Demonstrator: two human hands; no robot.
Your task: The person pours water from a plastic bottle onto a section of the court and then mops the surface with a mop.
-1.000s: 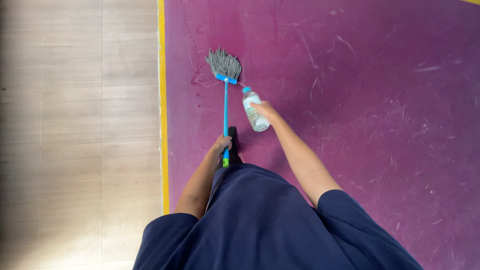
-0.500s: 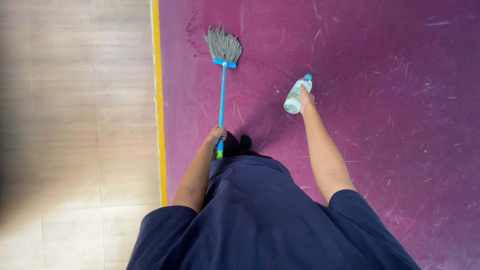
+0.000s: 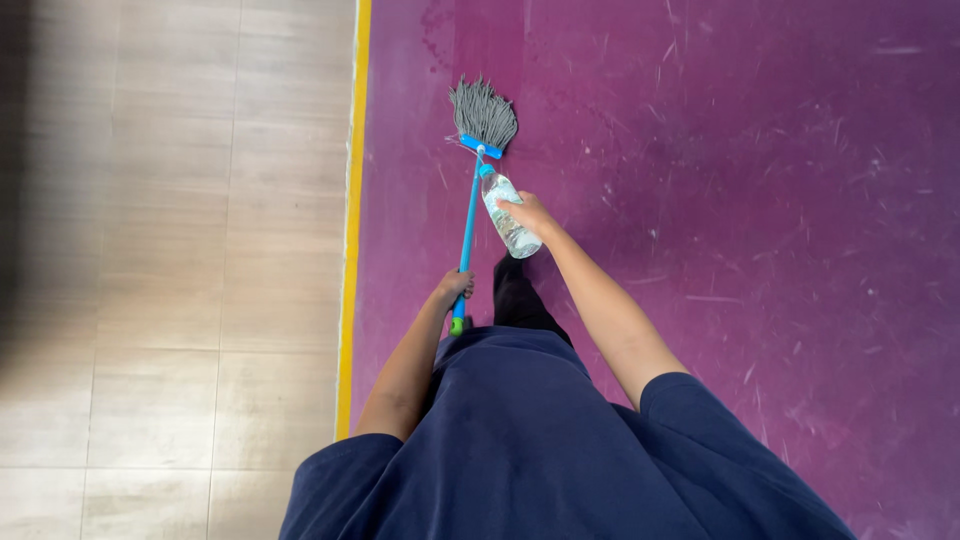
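The left hand (image 3: 455, 288) is closed around the blue mop handle (image 3: 467, 225). The right hand (image 3: 530, 212) grips a clear water bottle (image 3: 508, 215), tipped toward the gray mop head (image 3: 484, 112) on the far purple floor (image 3: 750, 200). Best to keep the bottle low and near the mop head. Half a second ago the bottle was farther right.

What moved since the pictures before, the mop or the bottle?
The right hand swung the clear bottle out to the right, then back beside the blue mop handle. The left hand kept its grip near the handle's end, and the grey mop head stayed on the purple floor.
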